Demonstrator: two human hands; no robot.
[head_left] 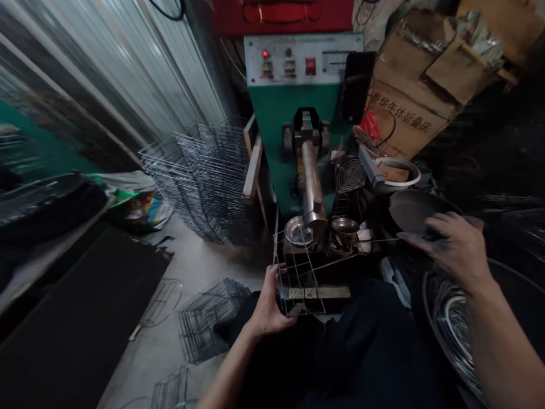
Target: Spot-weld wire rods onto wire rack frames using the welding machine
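the left hand (pixel 279 304) grips a silver rectangular wire grid (pixel 313 271) near the green metal machine (pixel 272 130); the right hand (pixel 453 247) pinches a thin straight metal wire (pixel 385 240), right of the grid.

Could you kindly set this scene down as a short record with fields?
Left grip: holds a wire grid by its edges, thumb at the lower one
Right grip: holds a thin wire that stretches toward the grid; whether they join is unclear
Ahead: green machine with a metal arm pointing toward the person
Indicator: red light lit
Left side: tall stack of wire racks
Right side: cardboard box
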